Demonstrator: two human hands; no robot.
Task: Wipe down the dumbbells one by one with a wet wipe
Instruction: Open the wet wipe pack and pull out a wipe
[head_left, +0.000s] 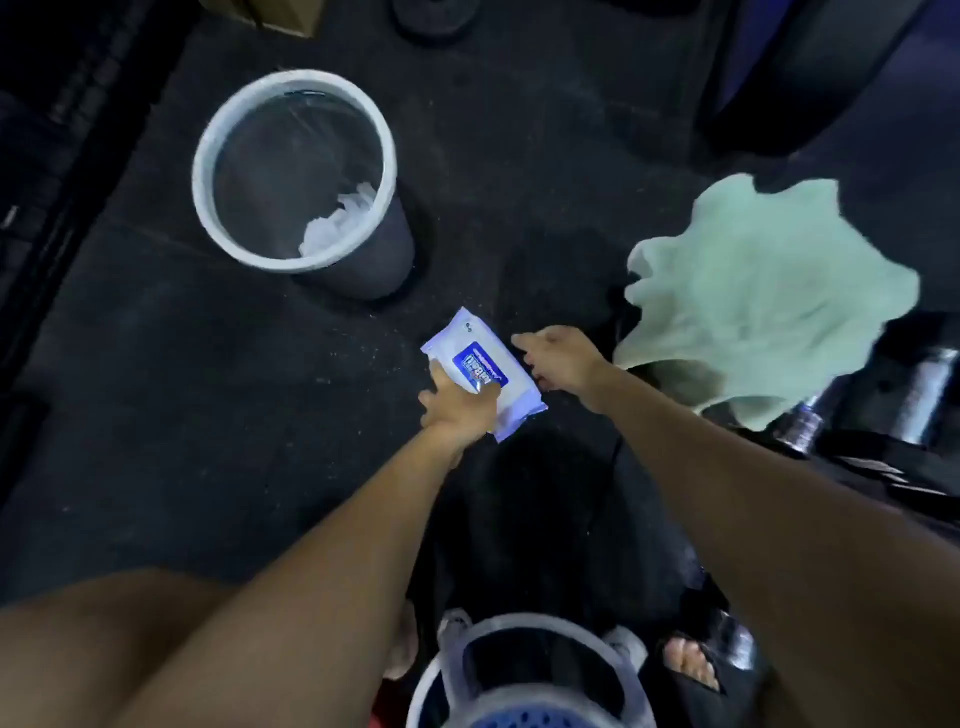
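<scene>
Soft white-and-blue plastic film is forming the wet-wipe pack (480, 370), which is lying on the dark rubber floor (156, 338) in front of the person. The left hand (457, 402) is gripping the pack's near end, its fingers curled over the edge, while the right hand (563, 358) is hovering just beside the pack's right edge with fingers loosely bent and holding nothing. The pack's long axis is running diagonally, from upper left to lower right in the head view, with the blue label facing up. Judged from its look, the pack is handling as a light, pliable and slightly slick thing, best steadied at one end while a wipe is being drawn from the label flap. A dumbbell (883, 405) is lying at the right, partly hidden under a pale green cloth (769, 291); only its metal handle and dark end are showing, so its direction cannot be told. It is likely heavy and rigid, best taken by the handle. A white-rimmed bin (208, 156) holding used wipes is standing well apart at upper left.
</scene>
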